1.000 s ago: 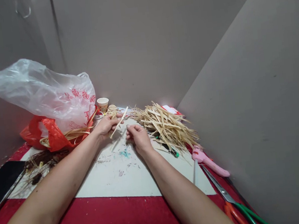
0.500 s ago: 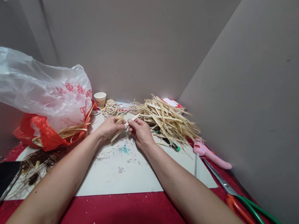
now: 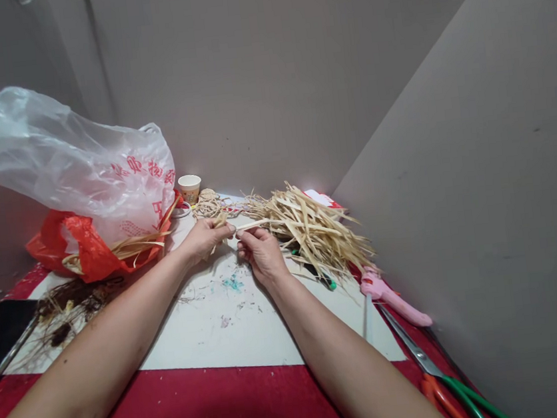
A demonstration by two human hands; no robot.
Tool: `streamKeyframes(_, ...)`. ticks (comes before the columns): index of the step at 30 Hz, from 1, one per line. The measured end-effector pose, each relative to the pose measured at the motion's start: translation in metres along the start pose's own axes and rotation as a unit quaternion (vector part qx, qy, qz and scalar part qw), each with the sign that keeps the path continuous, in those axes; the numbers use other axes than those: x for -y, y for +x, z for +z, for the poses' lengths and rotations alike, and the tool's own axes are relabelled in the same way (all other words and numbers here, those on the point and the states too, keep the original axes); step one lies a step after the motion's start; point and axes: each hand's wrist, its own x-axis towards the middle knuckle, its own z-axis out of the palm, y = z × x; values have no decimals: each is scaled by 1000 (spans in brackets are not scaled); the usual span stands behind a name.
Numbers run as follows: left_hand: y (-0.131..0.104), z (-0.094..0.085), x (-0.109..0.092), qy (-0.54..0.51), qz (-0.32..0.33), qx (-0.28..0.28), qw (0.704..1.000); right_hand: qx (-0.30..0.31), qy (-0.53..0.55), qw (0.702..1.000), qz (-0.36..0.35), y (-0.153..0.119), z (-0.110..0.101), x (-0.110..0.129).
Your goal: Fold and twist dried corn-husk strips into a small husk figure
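Observation:
Over the white board, my left hand (image 3: 205, 238) pinches a small piece made of pale straw-like strips, mostly hidden by its fingers. A flat straw strip (image 3: 253, 224) sticks out to the right from between the fingertips. My right hand (image 3: 263, 252) is close beside, thumb and forefinger closed on that strip near its left part. The fingertips of both hands almost touch. Just behind and right of my right hand lies a large heap of dry straw strips (image 3: 305, 223).
A white board (image 3: 214, 347) lies on a red surface (image 3: 206, 412). Left are plastic bags (image 3: 120, 187), dark root-like fibres (image 3: 68, 307) and a black tablet-like object (image 3: 1, 334). A paper cup (image 3: 190, 188) stands behind. Right lie a pink glue gun (image 3: 394, 303) and large scissors (image 3: 421, 357).
The strip, slanted across both hands before, now points right, nearly level. My right hand has dropped slightly, and my left hand has turned a little. The whole view has shifted slightly.

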Motion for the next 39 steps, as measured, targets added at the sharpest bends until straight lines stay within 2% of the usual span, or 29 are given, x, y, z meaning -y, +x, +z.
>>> streamKeyframes(6, -4, 0, -9, 11, -18, 6, 1000, -3, -15, 1000, 3, -3, 1, 3)
streamKeyframes(16, -2, -10, -11, 57, -31, 49, 997, 43, -88, 995, 13, -3, -2, 1)
streamKeyframes(22, -3, -6, -11, 31, -13, 61, 998, 27, -124, 992, -15, -3, -1, 1)
streamKeyframes(26, -5, -2, -10, 7, -23, 55, 998, 2, -164, 986, -38, -5, 2, 2)
streamKeyframes(30, -6, 0, -15, -33, -48, 58, 997, -5, -137, 990, -43, -8, 6, 5)
streamKeyframes(34, -6, -2, -21, -59, -68, 70, 993, 38, -62, 997, -12, -9, 5, 12)
streamKeyframes(39, -4, -8, -23, -63, -76, 70, 993, 63, -59, 996, -9, -8, 1, 15)
